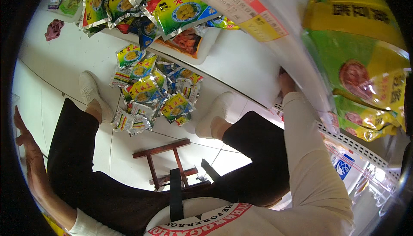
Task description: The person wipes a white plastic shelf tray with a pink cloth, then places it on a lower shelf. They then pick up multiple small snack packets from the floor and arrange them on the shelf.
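Note:
My left hand point(30, 149) is raised at the far left edge, fingers apart and nothing in it. At the right, my right hand point(286, 81) reaches over the white shelf point(251, 65) below an upper shelf's edge; its fingers are mostly hidden and dark, so what it touches does not show. Between my shoes lies a heap of small foil food packets point(143, 89), yellow, green and blue, on the tiled floor. More foil packets point(182, 12) are piled on a white tray point(209, 47) on the shelf, with a packet showing reddish food point(187, 42) among them.
A crumpled purple-pink cloth point(54, 29) lies at the upper left. Large green and yellow bags point(361, 52) stand at the right behind a price label point(246, 10). A wooden stool frame point(161, 148) is below me. Perforated metal edging point(351, 144) runs at the lower right.

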`<state>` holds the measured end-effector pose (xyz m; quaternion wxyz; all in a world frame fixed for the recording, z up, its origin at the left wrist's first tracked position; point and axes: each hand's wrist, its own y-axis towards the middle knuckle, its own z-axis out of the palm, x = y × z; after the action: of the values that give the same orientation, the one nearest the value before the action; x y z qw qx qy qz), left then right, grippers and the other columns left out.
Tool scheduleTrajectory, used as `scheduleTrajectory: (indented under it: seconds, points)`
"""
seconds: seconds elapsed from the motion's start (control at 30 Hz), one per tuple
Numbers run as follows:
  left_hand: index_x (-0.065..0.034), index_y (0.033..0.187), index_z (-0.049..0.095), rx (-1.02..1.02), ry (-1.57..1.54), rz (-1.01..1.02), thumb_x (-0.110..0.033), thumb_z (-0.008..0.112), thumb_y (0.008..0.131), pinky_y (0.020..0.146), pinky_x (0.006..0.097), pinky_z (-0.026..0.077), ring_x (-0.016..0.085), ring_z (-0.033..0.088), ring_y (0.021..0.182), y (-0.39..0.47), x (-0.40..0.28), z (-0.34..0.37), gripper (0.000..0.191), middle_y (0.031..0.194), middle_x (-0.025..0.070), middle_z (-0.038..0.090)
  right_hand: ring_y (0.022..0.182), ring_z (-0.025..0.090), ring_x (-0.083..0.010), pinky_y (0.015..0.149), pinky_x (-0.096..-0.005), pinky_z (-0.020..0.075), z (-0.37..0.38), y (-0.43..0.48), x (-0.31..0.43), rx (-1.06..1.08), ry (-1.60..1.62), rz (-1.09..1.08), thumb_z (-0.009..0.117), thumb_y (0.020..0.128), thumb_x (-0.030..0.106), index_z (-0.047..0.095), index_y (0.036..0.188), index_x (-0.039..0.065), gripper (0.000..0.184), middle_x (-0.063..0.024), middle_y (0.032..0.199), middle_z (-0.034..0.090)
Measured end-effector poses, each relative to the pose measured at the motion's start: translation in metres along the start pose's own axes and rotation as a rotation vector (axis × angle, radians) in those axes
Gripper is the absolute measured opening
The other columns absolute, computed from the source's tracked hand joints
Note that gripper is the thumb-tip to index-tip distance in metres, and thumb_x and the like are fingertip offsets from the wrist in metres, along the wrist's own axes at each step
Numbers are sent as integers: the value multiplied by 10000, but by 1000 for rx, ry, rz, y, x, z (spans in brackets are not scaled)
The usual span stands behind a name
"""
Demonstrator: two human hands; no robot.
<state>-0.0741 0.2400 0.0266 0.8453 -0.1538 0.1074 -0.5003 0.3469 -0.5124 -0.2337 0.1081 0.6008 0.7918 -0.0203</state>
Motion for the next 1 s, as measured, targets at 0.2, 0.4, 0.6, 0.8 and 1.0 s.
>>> scheduleTrajectory:
  seconds: [0.2, 0.4, 0.6, 0.8, 1.0]
  points:
    - [-212, 1583, 152, 15, 118, -20, -671, 277, 950, 980, 413, 445, 331, 481, 1263, 2, -10, 7, 792, 1607, 172, 234, 1119, 579, -340, 967, -455, 444, 19, -51, 49, -170, -158, 65, 526, 976, 217, 542, 1313, 85, 363, -212, 1232, 581]
    - [-112, 1573, 142, 103, 166, 202, -340, 491, 1014, 958, 420, 500, 371, 352, 1425, 13, 4, -1, 698, 1592, 215, 239, 1099, 571, -335, 917, -452, 472, -15, -56, 154, -122, 307, 173, 516, 925, 66, 540, 1272, 77, 348, -173, 1247, 549]
    - [-45, 1561, 139, 111, 62, 187, -215, 473, 1000, 960, 436, 482, 357, 320, 1445, 15, 3, 0, 675, 1599, 204, 237, 1164, 546, -324, 940, -403, 480, -94, -60, 311, -97, 532, -140, 591, 756, -38, 628, 1154, 100, 423, -90, 1329, 538]
    - [-43, 1554, 179, 108, 30, 187, -179, 494, 1016, 964, 423, 520, 388, 326, 1431, 21, -6, -5, 638, 1579, 233, 252, 1206, 520, -318, 1006, -394, 465, -124, -52, 361, 29, 637, -257, 568, 695, -104, 646, 1223, 166, 598, -85, 1315, 555]
    - [-53, 1561, 152, 148, 94, 104, -209, 434, 1021, 973, 461, 473, 354, 297, 1456, 27, -4, -4, 629, 1612, 160, 225, 1288, 477, -319, 1061, -413, 427, -113, -54, 288, 154, 554, -502, 532, 797, -61, 603, 1286, 196, 557, -75, 1386, 505]
